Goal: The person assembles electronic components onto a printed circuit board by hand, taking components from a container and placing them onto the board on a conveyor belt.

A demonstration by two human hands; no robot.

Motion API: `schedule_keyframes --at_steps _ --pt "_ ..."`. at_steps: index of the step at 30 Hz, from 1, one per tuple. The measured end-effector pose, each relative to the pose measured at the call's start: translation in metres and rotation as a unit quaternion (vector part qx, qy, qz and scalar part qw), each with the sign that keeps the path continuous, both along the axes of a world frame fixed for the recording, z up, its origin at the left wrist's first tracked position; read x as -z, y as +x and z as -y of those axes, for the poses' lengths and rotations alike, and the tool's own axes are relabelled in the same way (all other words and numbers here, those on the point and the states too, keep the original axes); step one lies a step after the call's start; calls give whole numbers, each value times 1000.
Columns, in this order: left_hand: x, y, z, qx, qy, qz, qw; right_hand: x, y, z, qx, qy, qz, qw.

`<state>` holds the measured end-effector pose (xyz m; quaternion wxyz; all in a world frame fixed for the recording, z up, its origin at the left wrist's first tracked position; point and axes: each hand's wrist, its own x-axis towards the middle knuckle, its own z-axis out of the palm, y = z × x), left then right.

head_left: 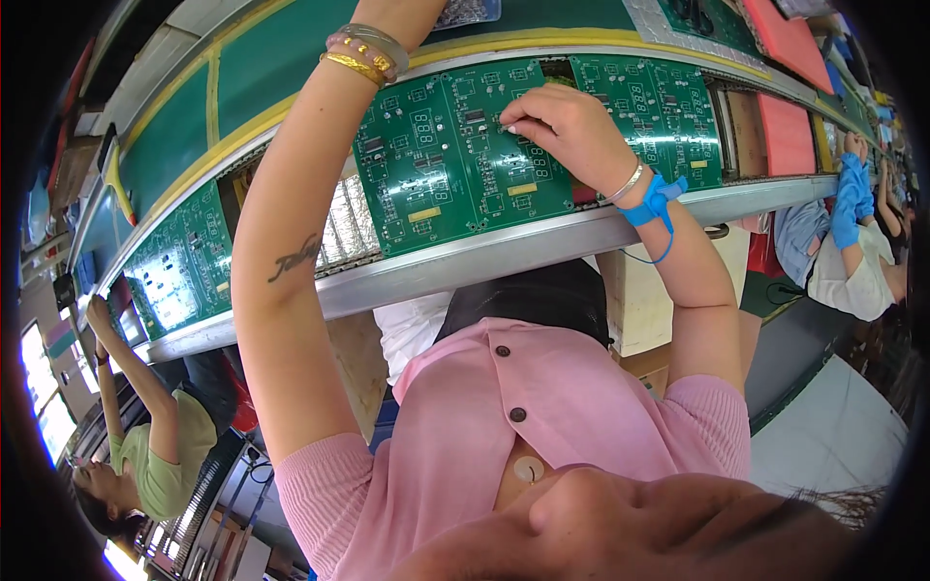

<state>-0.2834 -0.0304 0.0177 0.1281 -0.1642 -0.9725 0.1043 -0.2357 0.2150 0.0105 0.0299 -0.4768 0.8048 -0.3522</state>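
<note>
My right hand is over a green circuit board on the conveyor line. Its thumb and index finger are pinched together right at the board's surface, near small parts and digit displays; anything between them is too small to make out. A blue wrist strap with a thin cord is round that wrist. My left arm reaches across the line to the top edge of the picture. Only the back of my left hand shows past the bracelets, and its fingers are out of sight. Near it is a tray of small metal parts.
Another circuit board adjoins on the right, and one more lies further left. A metal rail runs along the near edge. Red-pink foam lies at right. Co-workers sit at both sides, one in a green top.
</note>
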Motion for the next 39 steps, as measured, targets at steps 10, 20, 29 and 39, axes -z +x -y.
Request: schedule_keyframes --at_steps 10,20,29,39 --pt "-5 7 -3 -10 115 -48 992 7 -5 2 -17 11 -72 997" --pt "-30 62 -4 18 369 7 929 6 -3 4 -19 22 -104 994" --pt "-10 132 8 -65 575 222 785 5 -1 9 -37 42 -176 983" --pt "7 153 12 -64 594 188 779 -2 -13 20 -121 101 -235 959"
